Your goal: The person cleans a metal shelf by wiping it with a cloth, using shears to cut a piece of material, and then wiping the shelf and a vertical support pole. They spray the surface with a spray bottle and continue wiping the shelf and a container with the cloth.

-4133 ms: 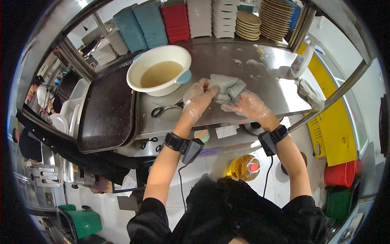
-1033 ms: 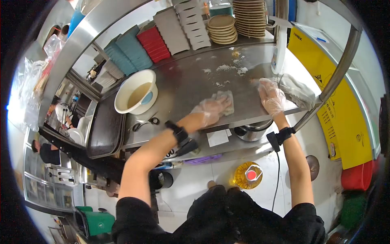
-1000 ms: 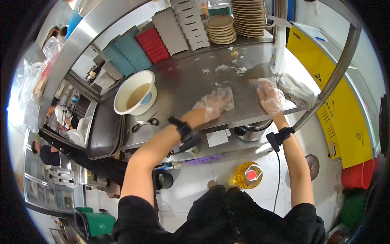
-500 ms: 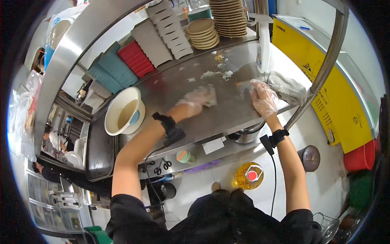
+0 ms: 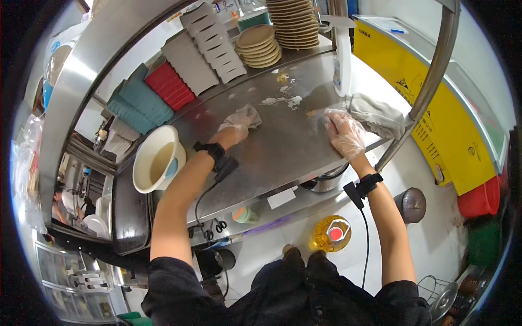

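Wiping: fingers (image 5: 240, 121) of my left hand (image 5: 234, 128) grip cloth (image 5: 249, 114) on bench (image 5: 288, 149); right hand (image 5: 343, 133) open, empty; crumbs (image 5: 283, 100) at two o'clock need reaching.

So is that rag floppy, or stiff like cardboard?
Probably floppy: the rag bunches and folds under the left hand. Likely light too, since it looks thin. It should slide easily, as the steel counter looks smooth.
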Demonstrator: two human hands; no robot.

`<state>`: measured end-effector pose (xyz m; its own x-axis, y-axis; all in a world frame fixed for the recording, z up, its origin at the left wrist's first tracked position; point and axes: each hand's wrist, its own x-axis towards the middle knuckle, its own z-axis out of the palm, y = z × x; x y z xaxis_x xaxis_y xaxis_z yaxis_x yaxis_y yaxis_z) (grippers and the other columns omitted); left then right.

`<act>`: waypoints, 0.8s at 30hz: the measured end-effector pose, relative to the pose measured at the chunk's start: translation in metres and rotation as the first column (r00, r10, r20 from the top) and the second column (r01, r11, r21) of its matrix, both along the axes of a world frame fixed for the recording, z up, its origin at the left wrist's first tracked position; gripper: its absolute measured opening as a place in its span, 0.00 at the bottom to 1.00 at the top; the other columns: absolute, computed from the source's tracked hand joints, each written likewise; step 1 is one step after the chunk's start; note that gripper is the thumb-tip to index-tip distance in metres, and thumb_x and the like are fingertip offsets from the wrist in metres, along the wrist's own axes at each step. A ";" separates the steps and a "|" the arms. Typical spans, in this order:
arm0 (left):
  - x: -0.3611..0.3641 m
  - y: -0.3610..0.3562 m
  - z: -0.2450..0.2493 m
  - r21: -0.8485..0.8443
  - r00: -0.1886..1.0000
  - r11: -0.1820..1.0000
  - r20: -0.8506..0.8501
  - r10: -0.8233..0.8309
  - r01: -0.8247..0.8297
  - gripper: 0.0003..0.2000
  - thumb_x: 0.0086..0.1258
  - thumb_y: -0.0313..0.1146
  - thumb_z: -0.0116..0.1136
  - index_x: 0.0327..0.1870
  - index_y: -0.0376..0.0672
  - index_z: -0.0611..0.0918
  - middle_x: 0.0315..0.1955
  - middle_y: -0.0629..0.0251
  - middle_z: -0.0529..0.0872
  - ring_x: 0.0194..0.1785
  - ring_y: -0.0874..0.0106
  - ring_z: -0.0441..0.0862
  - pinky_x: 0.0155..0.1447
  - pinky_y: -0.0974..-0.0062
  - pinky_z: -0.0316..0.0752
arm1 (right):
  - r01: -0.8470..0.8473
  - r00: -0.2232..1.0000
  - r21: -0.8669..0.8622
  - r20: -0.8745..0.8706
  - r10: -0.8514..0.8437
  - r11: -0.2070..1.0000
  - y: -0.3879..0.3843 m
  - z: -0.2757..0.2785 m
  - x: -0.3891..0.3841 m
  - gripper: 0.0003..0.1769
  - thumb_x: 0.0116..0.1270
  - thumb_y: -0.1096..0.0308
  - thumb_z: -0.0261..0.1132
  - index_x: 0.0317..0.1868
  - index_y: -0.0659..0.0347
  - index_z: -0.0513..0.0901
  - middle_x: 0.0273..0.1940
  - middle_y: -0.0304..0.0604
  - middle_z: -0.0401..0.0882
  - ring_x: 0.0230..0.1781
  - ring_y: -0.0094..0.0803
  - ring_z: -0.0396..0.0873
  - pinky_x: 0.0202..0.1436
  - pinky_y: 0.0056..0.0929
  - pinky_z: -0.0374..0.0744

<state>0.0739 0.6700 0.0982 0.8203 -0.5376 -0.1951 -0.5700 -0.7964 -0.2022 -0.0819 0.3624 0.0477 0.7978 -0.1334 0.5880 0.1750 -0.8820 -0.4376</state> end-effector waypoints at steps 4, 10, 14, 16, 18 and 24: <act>-0.058 -0.033 0.012 -0.018 0.913 0.914 -0.035 -0.406 0.405 0.34 0.59 0.17 0.49 0.72 0.48 0.67 0.65 0.53 0.73 0.59 0.53 0.80 0.62 0.61 0.79 | -0.043 0.998 0.003 0.048 0.043 0.999 -0.001 -0.001 0.002 0.16 0.65 0.69 0.61 0.54 0.52 0.83 0.50 0.45 0.84 0.49 0.47 0.82 0.53 0.44 0.80; -0.079 -0.106 0.000 -0.132 0.885 0.882 -0.059 -0.462 0.452 0.34 0.60 0.17 0.50 0.72 0.49 0.67 0.73 0.58 0.65 0.68 0.58 0.73 0.68 0.65 0.76 | -0.092 0.994 -0.044 0.055 0.095 0.995 -0.004 -0.009 0.007 0.23 0.65 0.69 0.61 0.62 0.50 0.78 0.51 0.47 0.83 0.47 0.49 0.82 0.50 0.45 0.80; 0.000 -0.135 -0.017 0.040 0.923 0.928 0.095 -0.374 0.372 0.26 0.65 0.17 0.46 0.66 0.45 0.73 0.67 0.62 0.74 0.66 0.60 0.76 0.70 0.69 0.73 | -0.041 0.997 -0.050 -0.067 0.038 0.998 -0.007 -0.011 0.008 0.26 0.66 0.69 0.61 0.66 0.48 0.74 0.52 0.47 0.82 0.46 0.49 0.82 0.49 0.46 0.80; 0.035 -0.141 -0.029 -0.294 0.939 0.902 -0.043 -0.342 0.316 0.24 0.65 0.18 0.48 0.64 0.44 0.75 0.59 0.59 0.80 0.65 0.59 0.77 0.69 0.69 0.74 | -0.021 1.000 -0.064 -0.002 0.021 0.998 -0.005 -0.011 0.006 0.27 0.67 0.68 0.61 0.67 0.47 0.73 0.52 0.47 0.82 0.47 0.49 0.82 0.50 0.46 0.80; 0.018 -0.146 -0.015 -0.185 0.987 0.973 -0.056 -0.154 0.141 0.23 0.64 0.18 0.48 0.62 0.44 0.77 0.60 0.59 0.80 0.65 0.60 0.77 0.70 0.69 0.73 | -0.012 1.000 -0.053 0.011 0.013 0.999 -0.005 -0.011 0.006 0.27 0.67 0.68 0.61 0.67 0.47 0.74 0.52 0.47 0.82 0.48 0.49 0.82 0.51 0.45 0.79; -0.115 -0.115 0.055 -0.069 0.919 0.971 -0.313 -0.239 0.229 0.38 0.57 0.14 0.47 0.73 0.51 0.63 0.62 0.57 0.75 0.64 0.56 0.76 0.70 0.63 0.74 | -0.038 0.995 -0.018 -0.096 0.036 0.999 -0.003 -0.003 0.004 0.27 0.67 0.67 0.62 0.67 0.49 0.74 0.53 0.48 0.82 0.51 0.48 0.81 0.53 0.45 0.79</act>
<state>-0.0414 0.5551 0.1529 0.5681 -0.7166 -0.4047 -0.7713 -0.6350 0.0417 -0.0781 0.3595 0.0447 0.8545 -0.0918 0.5112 0.1659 -0.8845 -0.4362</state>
